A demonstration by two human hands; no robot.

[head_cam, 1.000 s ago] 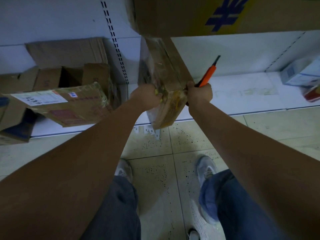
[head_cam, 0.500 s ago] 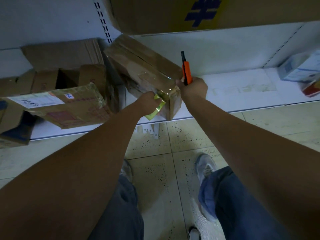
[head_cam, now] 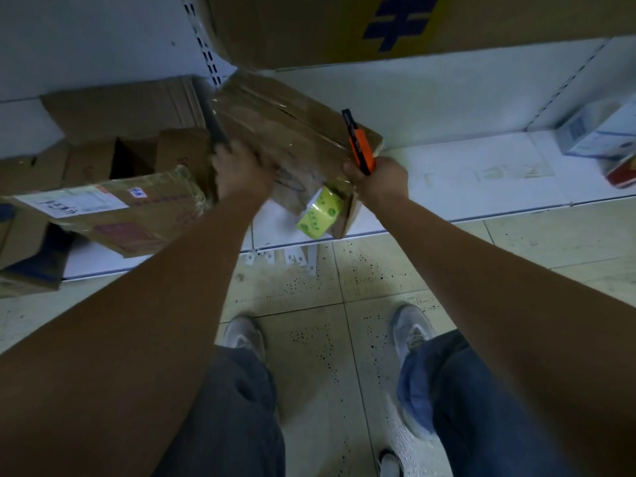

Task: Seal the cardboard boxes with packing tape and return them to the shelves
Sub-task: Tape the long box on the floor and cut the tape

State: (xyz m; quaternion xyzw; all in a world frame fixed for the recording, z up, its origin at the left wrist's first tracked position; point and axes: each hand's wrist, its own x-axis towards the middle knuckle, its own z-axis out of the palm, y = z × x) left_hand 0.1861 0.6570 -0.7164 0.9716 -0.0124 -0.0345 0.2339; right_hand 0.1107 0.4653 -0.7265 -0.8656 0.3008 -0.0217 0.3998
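While I lean over the bottom shelf [head_cam: 481,187], the head view shows me putting a taped cardboard box [head_cam: 292,132] back in place: it sits tilted on the white shelf board, its far end tucked under a big box with blue lettering [head_cam: 378,25] on the shelf above, its near corner jutting over the shelf edge. My left hand [head_cam: 246,173] lies on the box's left side, fingers bent over the top face, though how firmly they grip I cannot tell for certain. My right hand [head_cam: 378,179] is clenched around an orange utility knife [head_cam: 359,146], blade end pointing up and away, knuckles touching the box's right corner. A yellow-green tape roll [head_cam: 320,213] hangs at the box's near face, between my wrists; what it hangs from I cannot make out. Both arms are stretched nearly straight forward and down.

I judge the sealing of this box done and the return step in hand. Next, I would need to level the box and push it fully onto the board, keeping the knife clear of the cardboard. To the left, another labelled box [head_cam: 113,215] leans on the same shelf.
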